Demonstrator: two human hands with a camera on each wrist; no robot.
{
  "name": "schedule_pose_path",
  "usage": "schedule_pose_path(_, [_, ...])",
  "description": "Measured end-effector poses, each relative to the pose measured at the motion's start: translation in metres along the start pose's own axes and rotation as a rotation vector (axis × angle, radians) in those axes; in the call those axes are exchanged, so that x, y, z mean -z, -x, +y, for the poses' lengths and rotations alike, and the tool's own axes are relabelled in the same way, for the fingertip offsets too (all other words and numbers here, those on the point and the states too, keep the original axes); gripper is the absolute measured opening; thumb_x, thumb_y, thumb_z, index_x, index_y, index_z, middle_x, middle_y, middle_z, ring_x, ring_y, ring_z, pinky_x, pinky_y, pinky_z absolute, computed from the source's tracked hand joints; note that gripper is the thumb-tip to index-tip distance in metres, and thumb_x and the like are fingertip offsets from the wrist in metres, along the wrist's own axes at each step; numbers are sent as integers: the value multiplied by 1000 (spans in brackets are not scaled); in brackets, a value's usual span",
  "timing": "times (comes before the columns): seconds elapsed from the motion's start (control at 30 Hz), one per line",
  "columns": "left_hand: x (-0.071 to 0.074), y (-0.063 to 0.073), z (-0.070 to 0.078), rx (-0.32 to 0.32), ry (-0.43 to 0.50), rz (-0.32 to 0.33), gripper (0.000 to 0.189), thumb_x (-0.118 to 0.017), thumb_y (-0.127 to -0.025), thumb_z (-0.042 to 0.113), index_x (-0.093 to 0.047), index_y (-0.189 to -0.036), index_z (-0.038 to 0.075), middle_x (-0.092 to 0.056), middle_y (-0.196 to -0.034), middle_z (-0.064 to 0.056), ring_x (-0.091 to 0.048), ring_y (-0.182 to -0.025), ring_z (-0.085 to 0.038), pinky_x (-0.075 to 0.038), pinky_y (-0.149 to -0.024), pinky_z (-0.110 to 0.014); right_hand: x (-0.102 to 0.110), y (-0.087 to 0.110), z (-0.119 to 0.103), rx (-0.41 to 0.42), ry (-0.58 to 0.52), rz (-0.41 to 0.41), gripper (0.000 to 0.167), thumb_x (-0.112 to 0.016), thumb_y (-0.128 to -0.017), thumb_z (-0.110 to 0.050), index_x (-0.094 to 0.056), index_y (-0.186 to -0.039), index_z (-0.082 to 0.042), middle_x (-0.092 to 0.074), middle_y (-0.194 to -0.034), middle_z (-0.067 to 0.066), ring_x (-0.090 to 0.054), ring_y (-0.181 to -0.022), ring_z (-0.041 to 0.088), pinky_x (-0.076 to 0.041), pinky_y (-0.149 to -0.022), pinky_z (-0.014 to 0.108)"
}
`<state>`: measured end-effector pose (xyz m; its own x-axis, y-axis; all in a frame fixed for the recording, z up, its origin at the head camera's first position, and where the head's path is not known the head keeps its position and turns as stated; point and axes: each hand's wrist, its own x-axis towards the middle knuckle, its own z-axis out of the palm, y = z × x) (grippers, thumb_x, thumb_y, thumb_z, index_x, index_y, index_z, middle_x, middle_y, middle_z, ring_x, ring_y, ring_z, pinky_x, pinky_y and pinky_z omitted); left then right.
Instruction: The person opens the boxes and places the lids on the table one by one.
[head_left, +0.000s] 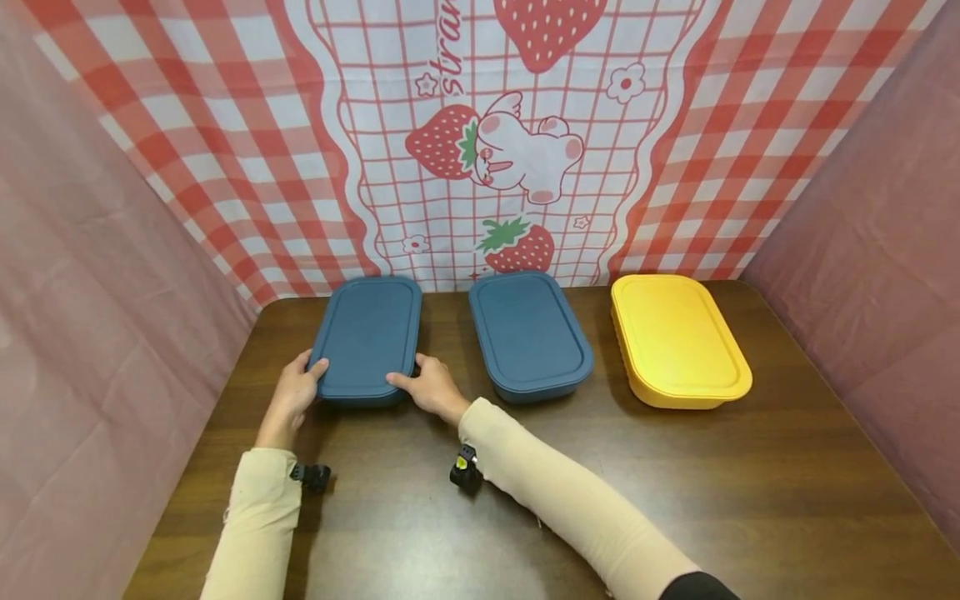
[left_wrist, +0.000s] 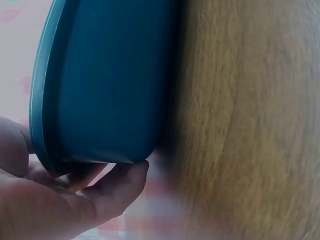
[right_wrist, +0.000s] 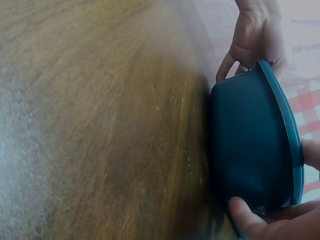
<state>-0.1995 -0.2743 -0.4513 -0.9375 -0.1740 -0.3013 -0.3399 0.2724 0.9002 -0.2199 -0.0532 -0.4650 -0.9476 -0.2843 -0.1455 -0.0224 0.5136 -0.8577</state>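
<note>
Between hands (head_left: 293, 392) (head_left: 432, 386), lidded blue container (head_left: 371, 335)

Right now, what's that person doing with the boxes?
A person has the leftmost blue box between two bare hands: the left hand grips its left side and the right hand its right side, both near the front end. The other blue box and the yellow box stand to the right on the wooden table, untouched. All three look closed.

You're working in a curtained booth: strawberry-print cloth (head_left: 495, 200) hanging at twelve, pink drapes (head_left: 97, 292) flanking at nine and three, wood-grain table (head_left: 397, 517) stretching toward six.
</note>
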Motion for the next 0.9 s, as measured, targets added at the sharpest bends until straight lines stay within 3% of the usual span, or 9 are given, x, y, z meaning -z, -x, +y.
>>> schedule_pose_path(0.17, [1, -1, 1, -3, -16, 4, 58, -34, -106, 23, -14, -155, 0, -32, -152, -27, -42, -130, -32, -43, -103, -37, -1, -1, 1, 10, 3, 4, 77, -65, -92, -40, -38, -144, 9, -43, -148, 25, -40, -140, 33, -37, -114, 42])
schedule_pose_path(0.4, [1, 0, 1, -4, -19, 11, 58, -35, -106, 19, -11, -155, -2, -24, -157, -28, -32, -139, -35, -27, -118, -46, -1, 0, 1, 27, 7, 11, 76, -66, -92, -38, -39, -142, 11, -45, -146, 26, -42, -138, 35, -38, -113, 43])
schedule_pose_path(0.67, [-1, 0, -2, -5, -18, 24, 57, -37, -105, 19, -16, -154, -3, -29, -154, -28, -34, -137, -34, -27, -118, -45, -2, 2, 2, 36, 18, 23, 73, -67, -91, -37, -42, -141, 10, -48, -143, 26, -45, -136, 35, -39, -112, 43])
schedule_pose_path(0.9, [3, -1, 1, -27, -112, 66, 57, -41, -104, 19, -22, -151, -7, -29, -154, -29, -29, -143, -38, -23, -120, -47, -4, 2, 1, 70, 24, 52, 71, -67, -91, -36, -44, -139, 11, -52, -139, 28, -48, -133, 36, -40, -111, 42])
